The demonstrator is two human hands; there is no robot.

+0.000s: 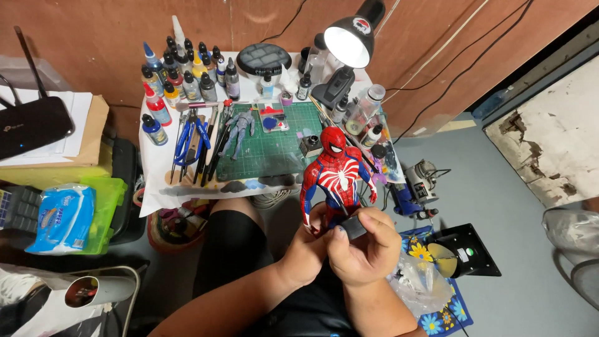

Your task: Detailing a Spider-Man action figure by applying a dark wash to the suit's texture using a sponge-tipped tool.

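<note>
The left hand (307,246) gripped the red-and-blue plastic superhero figure (335,176) by its legs; the right hand (365,249) pinched a small black block (353,228). Loose grip risked dropping it onto the grey floor (499,206).

Both forearms came up from the bottom of the view and met in front of the body, above the lap. The left hand (306,249) was curled with its fingers wrapped round what it gripped, its thumb pointing up and its wrist bent slightly inward. The right hand (365,246) lay just beside it, touching it, knuckles upward, with thumb and forefinger pinched together at the top.
</note>
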